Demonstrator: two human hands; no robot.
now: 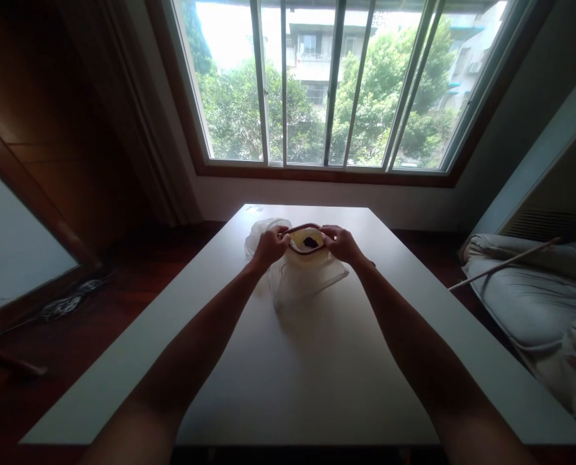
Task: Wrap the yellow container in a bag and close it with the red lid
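Note:
A pale, see-through bag with a dark reddish rim (308, 263) is held up over the white table (307, 381), its mouth spread wide. My left hand (271, 246) pinches the rim at its left end. At the right end, the fingers of my right hand (339, 244) are closed on the same rim. Inside the mouth shows a small dark thing (310, 242) whose kind I cannot make out. Thin translucent plastic (292, 287) spreads on the table below the bag. Beside my left hand lies a crumpled clear plastic bag (254, 237).
Beyond the table's far edge is a wide sliding window (327, 165). On the right, a grey padded bundle (525, 297) has a thin stick (505, 263) across it. Cables (62, 307) lie on the dark red floor at the left.

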